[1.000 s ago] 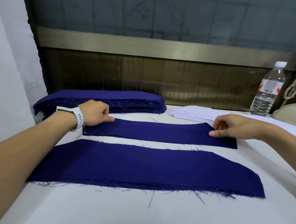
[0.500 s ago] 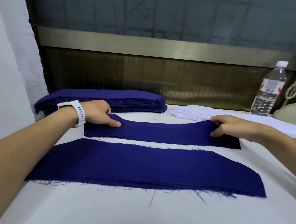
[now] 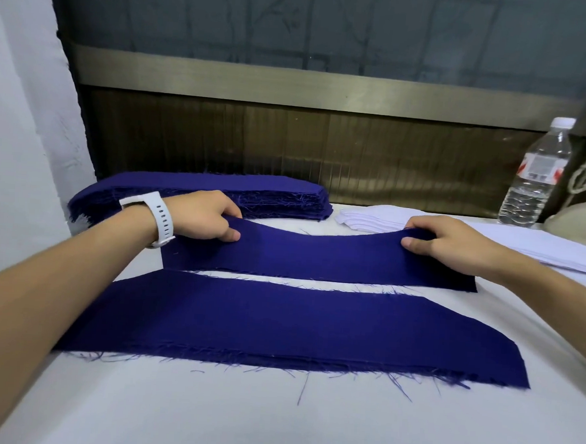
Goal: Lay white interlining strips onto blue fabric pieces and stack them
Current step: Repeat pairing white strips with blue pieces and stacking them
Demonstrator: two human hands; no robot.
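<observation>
Two long blue fabric pieces lie on the white table. The nearer piece [image 3: 278,324] lies flat with frayed threads along its front edge. My left hand [image 3: 202,216], with a white watch on the wrist, pinches the far edge of the farther piece [image 3: 317,257] near its left end. My right hand [image 3: 444,241] pinches that edge near its right end. The far edge is lifted between them and sags in the middle. A pile of blue pieces [image 3: 218,193] sits behind my left hand. White interlining strips [image 3: 370,218] are stacked behind the right hand.
A clear water bottle [image 3: 534,178] stands at the back right beside a beige object [image 3: 580,218] and a hanging cord. A dark panelled wall closes off the back. A white wall stands on the left. The white table [image 3: 272,419] runs to the near edge.
Both hands have curled over the farther piece's far edge and raised it, so the piece now stands up at the back and sits slightly nearer to the front piece.
</observation>
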